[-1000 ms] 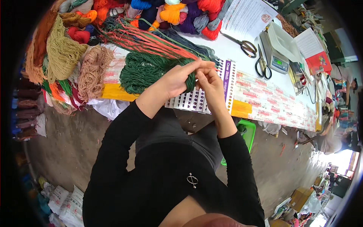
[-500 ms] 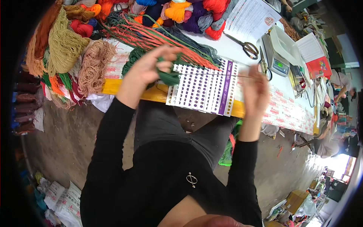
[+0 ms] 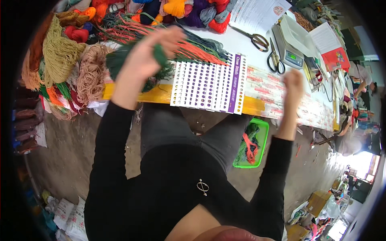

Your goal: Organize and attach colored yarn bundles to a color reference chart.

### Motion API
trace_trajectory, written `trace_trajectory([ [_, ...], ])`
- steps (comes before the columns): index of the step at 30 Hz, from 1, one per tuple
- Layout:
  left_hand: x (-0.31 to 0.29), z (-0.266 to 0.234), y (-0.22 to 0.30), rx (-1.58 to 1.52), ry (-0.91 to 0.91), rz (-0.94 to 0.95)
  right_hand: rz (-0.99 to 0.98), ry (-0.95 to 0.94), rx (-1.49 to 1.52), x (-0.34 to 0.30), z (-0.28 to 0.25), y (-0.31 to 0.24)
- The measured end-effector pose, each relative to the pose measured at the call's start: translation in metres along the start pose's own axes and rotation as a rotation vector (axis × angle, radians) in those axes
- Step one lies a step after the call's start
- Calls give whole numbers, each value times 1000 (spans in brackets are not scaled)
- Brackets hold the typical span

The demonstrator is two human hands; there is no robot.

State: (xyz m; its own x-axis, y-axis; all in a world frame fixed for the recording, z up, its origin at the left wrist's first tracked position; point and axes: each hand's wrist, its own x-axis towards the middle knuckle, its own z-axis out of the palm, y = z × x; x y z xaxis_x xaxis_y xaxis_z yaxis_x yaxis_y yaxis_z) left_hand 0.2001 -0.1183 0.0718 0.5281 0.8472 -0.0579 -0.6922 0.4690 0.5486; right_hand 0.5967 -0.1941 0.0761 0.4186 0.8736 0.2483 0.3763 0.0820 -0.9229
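A dark green thread bundle point(image 3: 160, 56) is in my left hand point(image 3: 140, 60), its fingers curled round it and smeared by motion. Loose dark green strands point(image 3: 118, 60) spread behind that wrist. Below and to the right lies a white card with rows of punched holes and a purple strip point(image 3: 238, 82); threads in green and coral point(image 3: 197, 52) run back from its far edge. My right hand point(image 3: 293, 84) is closed and raised over the table's right part, well apart from the card. Whatever its fingers may hold is hidden by blur.
Beyond the card lie two pairs of black-handled scissors point(image 3: 259, 42), printed sheets point(image 3: 257, 16) and a scale point(image 3: 291, 58). Heaped yarn skeins point(image 3: 60, 52) cover the left and back. A bright green tray point(image 3: 263, 140) with thread scraps sits below the table edge.
My right hand has swung right and slightly down, away from the card. My left hand has moved up and left with the green thread. The strand stretched between them no longer shows.
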Motion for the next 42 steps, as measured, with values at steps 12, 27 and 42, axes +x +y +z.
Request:
trace_trajectory([
  [12, 62, 1, -130, 239, 384, -579, 275, -437, -39, -26, 136, 78],
  [27, 102, -9, -142, 901, 370, -371, 534, -515, 171, -12, 140, 60],
  [42, 91, -18, -106, 852, -36, -411, 456, -545, 287, -21, 132, 65],
])
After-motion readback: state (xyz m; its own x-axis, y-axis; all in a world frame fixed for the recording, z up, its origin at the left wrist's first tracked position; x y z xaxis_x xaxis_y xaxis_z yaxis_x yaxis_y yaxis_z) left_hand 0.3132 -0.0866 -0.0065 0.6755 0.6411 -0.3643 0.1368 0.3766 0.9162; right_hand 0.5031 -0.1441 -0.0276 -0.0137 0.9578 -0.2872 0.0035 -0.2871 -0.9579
